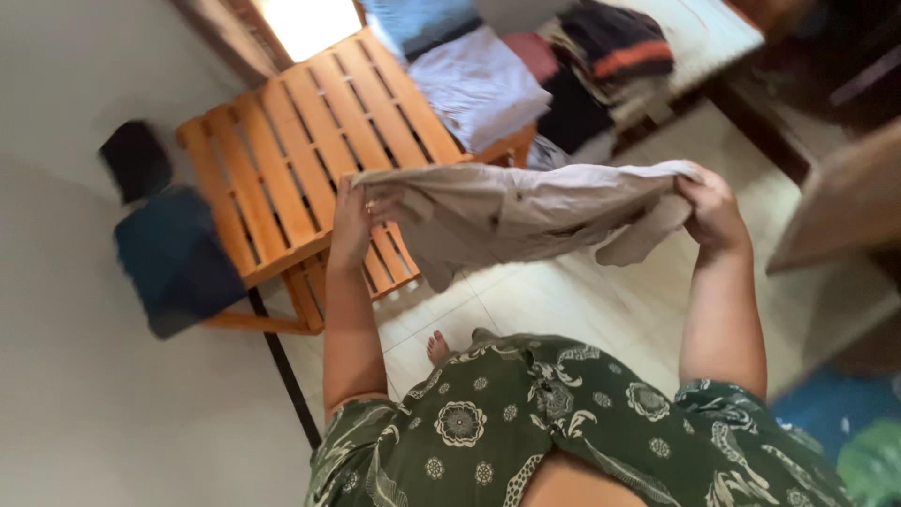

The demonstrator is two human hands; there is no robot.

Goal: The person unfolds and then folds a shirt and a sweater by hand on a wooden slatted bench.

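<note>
Wood slat bench (282,160) w/ clothes (488,84), tile floor (563,300).

A slatted wooden table (282,160) fills the upper left of the frame, folded clothes (479,84) piled at its top end, dark blue cloth (174,258) draped at left.

Dark green garment (526,413) with pale floral print, short sleeves, bare foot (437,345)

Beige garment (526,211) — crumpled, stretched horizontally mid-air, one end drooping
</note>
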